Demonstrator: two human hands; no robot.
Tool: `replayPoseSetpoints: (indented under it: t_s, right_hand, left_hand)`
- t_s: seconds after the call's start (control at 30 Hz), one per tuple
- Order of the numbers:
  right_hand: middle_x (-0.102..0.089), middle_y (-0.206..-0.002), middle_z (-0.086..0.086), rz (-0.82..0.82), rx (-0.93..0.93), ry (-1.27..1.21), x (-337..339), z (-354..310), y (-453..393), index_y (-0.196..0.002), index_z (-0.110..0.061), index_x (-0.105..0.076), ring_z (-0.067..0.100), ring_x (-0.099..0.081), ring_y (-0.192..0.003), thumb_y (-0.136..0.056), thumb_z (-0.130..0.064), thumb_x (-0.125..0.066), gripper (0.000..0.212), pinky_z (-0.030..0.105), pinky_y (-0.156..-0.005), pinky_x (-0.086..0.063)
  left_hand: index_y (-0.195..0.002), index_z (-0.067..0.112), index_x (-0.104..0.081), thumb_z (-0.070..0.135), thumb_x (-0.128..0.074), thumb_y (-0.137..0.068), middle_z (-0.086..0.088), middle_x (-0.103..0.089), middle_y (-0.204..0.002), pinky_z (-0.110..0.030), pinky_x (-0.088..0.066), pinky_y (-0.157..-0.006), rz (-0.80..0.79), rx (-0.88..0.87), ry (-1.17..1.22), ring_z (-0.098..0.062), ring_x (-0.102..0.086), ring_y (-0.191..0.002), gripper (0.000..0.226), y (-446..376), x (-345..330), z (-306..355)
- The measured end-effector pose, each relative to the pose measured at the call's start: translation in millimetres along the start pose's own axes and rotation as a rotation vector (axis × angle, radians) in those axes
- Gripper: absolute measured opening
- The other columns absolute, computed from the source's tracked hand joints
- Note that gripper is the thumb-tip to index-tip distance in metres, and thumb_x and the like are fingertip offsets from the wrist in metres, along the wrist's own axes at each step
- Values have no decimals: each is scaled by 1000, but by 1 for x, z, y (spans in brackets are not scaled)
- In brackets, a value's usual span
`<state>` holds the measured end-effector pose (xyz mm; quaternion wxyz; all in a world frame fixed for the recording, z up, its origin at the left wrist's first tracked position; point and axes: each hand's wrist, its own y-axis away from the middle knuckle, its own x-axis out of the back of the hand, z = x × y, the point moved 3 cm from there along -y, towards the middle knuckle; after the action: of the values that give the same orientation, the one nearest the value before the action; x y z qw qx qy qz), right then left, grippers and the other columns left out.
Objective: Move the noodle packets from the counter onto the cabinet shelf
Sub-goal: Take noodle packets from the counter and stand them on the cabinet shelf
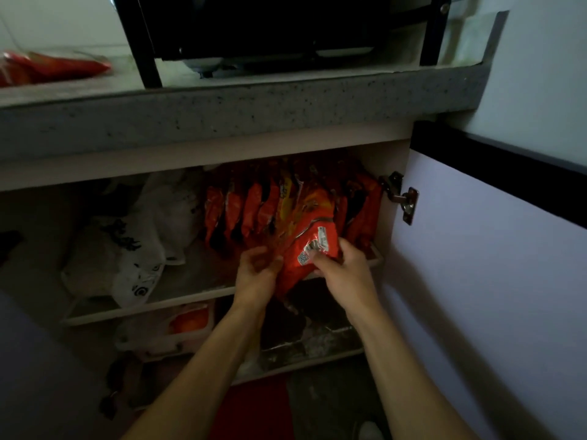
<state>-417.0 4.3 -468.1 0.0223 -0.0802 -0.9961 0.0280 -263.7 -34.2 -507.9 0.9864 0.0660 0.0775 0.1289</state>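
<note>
1. Hands first: both are at the front edge of the upper cabinet shelf, working one orange noodle packet between them.
2. The right hand has its fingers curled over the packet's lower right corner, thumb on the white label patch, so it's got a proper grip.
3. The left hand is on the packet's left edge with fingers bent around it. Looks like a pinch, though the light is dim and the fingertips blur into the wrapper.
4. The held packet sits tilted, its top leaning back into the row of packets already standing upright on the shelf's right half, and its bottom hangs just past the shelf lip.
5. More red packets lie up on the speckled counter, far left, well apart from the hands.
6. Left half of that shelf holds white plastic bags with black print.
7. The cabinet door is swung open on the right, with a metal hinge showing.
8. The lower shelf has dark stuff and something orange; can't tell what.
9. A black rack stands on the counter.
</note>
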Motion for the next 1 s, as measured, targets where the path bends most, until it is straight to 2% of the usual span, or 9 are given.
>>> replayPoseSetpoints:
  t_s: [0.07, 0.17, 0.33, 0.47, 0.57, 0.63, 0.77, 0.87, 1.0]
  right_hand:
    - [-70, -101, -9, 54, 63, 124, -3, 6, -16, -101, -32, -67, 10, -67, -98, -90, -26, -68, 12, 39, -94, -54]
    - [-68, -108, -6, 94, 106, 258, -2, 8, -34, -113, -27, -66, 13, -64, -103, -92, -32, -64, 22, 42, -96, -51]
    - [-66, -119, -8, 48, 58, 51, -2, 12, -54, -128, -25, -60, 12, -64, -110, -94, -28, -62, 35, 42, -97, -52]
    - [-61, -122, -9, 88, 42, 45, 4, 18, -55, -132, -27, -56, 12, -59, -117, -97, -29, -56, 35, 36, -101, -49]
    - [-43, -145, -2, 162, 84, 182, 12, 26, -57, -142, -33, -44, 18, -43, -135, -96, -30, -57, 48, 40, -112, -37]
    - [-28, -156, 0, 177, 82, 259, 16, 36, -59, -152, -34, -26, 20, -31, -143, -95, -29, -58, 65, 37, -114, -29]
    - [-6, -163, 4, 167, 42, 376, 18, 50, -63, -156, -25, 5, 27, -19, -148, -89, -38, -66, 98, 42, -115, -27]
    - [11, -164, 6, 190, -32, 571, 19, 52, -75, -154, -20, 18, 31, -13, -149, -86, -50, -65, 111, 47, -114, -28]
    - [17, -162, 15, 252, -93, 790, 15, 60, -89, -152, -8, 20, 32, -3, -150, -84, -66, -57, 118, 52, -119, -6]
  left_hand:
    - [-98, 28, -64, 9, -64, -90, -12, -65, -119, -35, -55, -79, -90, -25, -80, -26, -65, -101, 21, -9, -8, 1]
    - [-119, 26, -63, 0, -59, -88, -8, -64, -122, -33, -55, -84, -267, -31, -213, -19, -64, -103, 40, -20, -18, 3]
    - [-137, 34, -46, 6, -71, -78, 7, -61, -125, -25, -55, -79, -454, -154, -395, -5, -62, -103, 70, -43, -24, 9]
    - [-147, 23, -38, 11, -63, -92, 6, -50, -136, -29, -43, -104, -340, -237, -386, -10, -49, -126, 61, -58, -33, 3]
    - [-150, 20, -31, 12, -61, -93, 4, -42, -144, -32, -33, -114, -343, -308, -422, -10, -39, -135, 65, -65, -42, 0]
    - [-151, 21, -26, 14, -63, -92, 4, -40, -146, -31, -31, -115, -356, -349, -452, -11, -37, -137, 70, -66, -46, -3]
    - [-151, 27, -20, 27, -67, -90, 10, -36, -147, -13, -31, -105, -374, -490, -518, -7, -36, -137, 77, -67, -46, -3]
    - [-155, 26, -11, 36, -74, -82, 7, -40, -149, -27, -36, -108, -356, -514, -604, -11, -41, -135, 97, -71, -53, -4]
    - [-155, 23, -2, 45, -70, -83, -10, -46, -148, -40, -44, -104, -238, -509, -772, -30, -49, -130, 102, -80, -61, -14]
